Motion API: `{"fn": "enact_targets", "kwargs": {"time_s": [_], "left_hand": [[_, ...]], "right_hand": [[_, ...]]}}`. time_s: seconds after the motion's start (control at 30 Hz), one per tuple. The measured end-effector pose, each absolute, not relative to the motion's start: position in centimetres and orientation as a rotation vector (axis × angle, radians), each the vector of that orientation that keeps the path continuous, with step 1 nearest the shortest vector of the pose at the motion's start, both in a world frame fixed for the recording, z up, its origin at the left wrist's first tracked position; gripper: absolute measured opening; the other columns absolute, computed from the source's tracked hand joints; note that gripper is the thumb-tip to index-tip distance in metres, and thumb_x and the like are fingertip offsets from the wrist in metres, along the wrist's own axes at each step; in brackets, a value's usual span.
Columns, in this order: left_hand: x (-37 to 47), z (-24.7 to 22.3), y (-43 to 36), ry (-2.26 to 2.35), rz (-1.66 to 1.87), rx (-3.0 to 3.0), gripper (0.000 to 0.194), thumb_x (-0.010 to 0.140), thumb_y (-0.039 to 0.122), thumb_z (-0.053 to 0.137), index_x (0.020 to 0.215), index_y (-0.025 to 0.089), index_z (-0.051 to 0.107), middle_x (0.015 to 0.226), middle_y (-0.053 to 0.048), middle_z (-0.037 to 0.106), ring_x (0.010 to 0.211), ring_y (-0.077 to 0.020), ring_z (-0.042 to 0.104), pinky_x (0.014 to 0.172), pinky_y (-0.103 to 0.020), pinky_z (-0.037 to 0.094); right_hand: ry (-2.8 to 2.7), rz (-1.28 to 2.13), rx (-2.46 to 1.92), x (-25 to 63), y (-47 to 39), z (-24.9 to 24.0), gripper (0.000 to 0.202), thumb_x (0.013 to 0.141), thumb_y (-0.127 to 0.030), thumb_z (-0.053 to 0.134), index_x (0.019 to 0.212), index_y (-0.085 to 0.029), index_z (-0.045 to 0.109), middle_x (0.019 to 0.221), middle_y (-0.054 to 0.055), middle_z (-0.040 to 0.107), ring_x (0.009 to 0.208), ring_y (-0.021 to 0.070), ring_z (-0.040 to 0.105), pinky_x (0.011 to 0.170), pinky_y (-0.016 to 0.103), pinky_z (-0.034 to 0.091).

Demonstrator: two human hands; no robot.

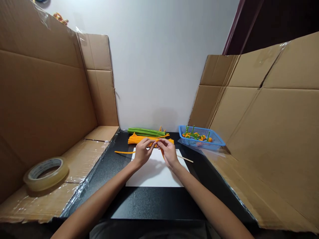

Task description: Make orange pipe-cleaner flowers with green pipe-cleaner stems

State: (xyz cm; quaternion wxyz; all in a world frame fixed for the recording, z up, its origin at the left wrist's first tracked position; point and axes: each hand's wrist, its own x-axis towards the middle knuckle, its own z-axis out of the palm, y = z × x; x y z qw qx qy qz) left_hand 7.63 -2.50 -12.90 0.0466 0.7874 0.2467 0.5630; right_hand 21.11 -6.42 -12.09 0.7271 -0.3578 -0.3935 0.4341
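My left hand (144, 152) and my right hand (168, 151) meet above a white sheet (154, 176), their fingertips pinching an orange fuzzy stem (162, 153). One end of it hangs down beside my right palm. Just behind the hands lies a bundle of orange stems (136, 139), and behind that a bundle of green stems (147, 131). Another orange strip (124, 152) sticks out to the left of my left hand. A thin pale stick (185, 159) lies to the right of my right hand, partly over the sheet.
A blue basket (216, 142) at the back right holds several small orange and green pieces. A roll of clear tape (46, 174) rests on cardboard at the left. Cardboard walls (45, 93) flank the black table (149, 202) on both sides.
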Motion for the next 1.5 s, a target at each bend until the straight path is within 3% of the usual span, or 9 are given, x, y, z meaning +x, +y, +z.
{"fn": "enact_targets", "kwargs": {"time_s": [0.67, 0.87, 1.07, 1.4, 1.5], "left_hand": [[7.5, -12.9, -2.7, 0.835, 1.544, 2.389, 0.016, 0.094, 0.027, 0.062, 0.090, 0.018, 0.075, 0.078, -0.004, 0.070, 0.070, -0.0152, 0.062, 0.064, -0.026, 0.044], [7.3, -13.1, -2.4, 0.843, 1.548, 2.443, 0.016, 0.093, 0.029, 0.063, 0.091, 0.018, 0.075, 0.081, -0.005, 0.071, 0.074, -0.0170, 0.065, 0.067, -0.027, 0.047], [7.5, -13.1, -2.6, 0.774, 1.547, 2.371, 0.021, 0.094, 0.028, 0.063, 0.112, 0.020, 0.070, 0.097, -0.006, 0.073, 0.080, -0.0158, 0.066, 0.069, -0.026, 0.051], [7.3, -12.9, -2.3, 0.682, 1.617, 2.302, 0.017, 0.094, 0.034, 0.064, 0.101, 0.022, 0.075, 0.095, -0.006, 0.070, 0.086, -0.0165, 0.066, 0.075, -0.028, 0.052], [7.5, -12.8, -2.4, 0.682, 1.619, 2.267, 0.019, 0.092, 0.037, 0.066, 0.098, 0.021, 0.075, 0.091, -0.005, 0.070, 0.078, -0.0144, 0.065, 0.069, -0.026, 0.052]], "right_hand": [[-0.814, 1.060, -0.672, 21.4, -6.6, -13.3, 0.023, 0.062, -0.021, 0.084, 0.083, -0.020, 0.074, 0.084, 0.000, 0.070, 0.076, 0.0126, 0.061, 0.080, 0.029, 0.050], [-0.844, 1.036, -0.698, 21.5, -6.5, -13.3, 0.025, 0.060, -0.025, 0.087, 0.081, -0.020, 0.074, 0.083, 0.000, 0.071, 0.080, 0.0148, 0.064, 0.086, 0.032, 0.050], [-0.859, 0.998, -0.740, 21.7, -6.3, -13.6, 0.023, 0.061, -0.027, 0.087, 0.080, -0.020, 0.075, 0.081, 0.001, 0.072, 0.078, 0.0152, 0.063, 0.082, 0.032, 0.050], [-0.892, 1.014, -0.769, 21.7, -6.4, -13.5, 0.022, 0.065, -0.035, 0.085, 0.080, -0.019, 0.078, 0.083, 0.003, 0.073, 0.076, 0.0152, 0.062, 0.077, 0.031, 0.049], [-0.898, 1.017, -0.771, 21.8, -6.4, -13.5, 0.023, 0.065, -0.036, 0.086, 0.080, -0.020, 0.078, 0.082, 0.003, 0.073, 0.077, 0.0155, 0.062, 0.079, 0.031, 0.050]]}}
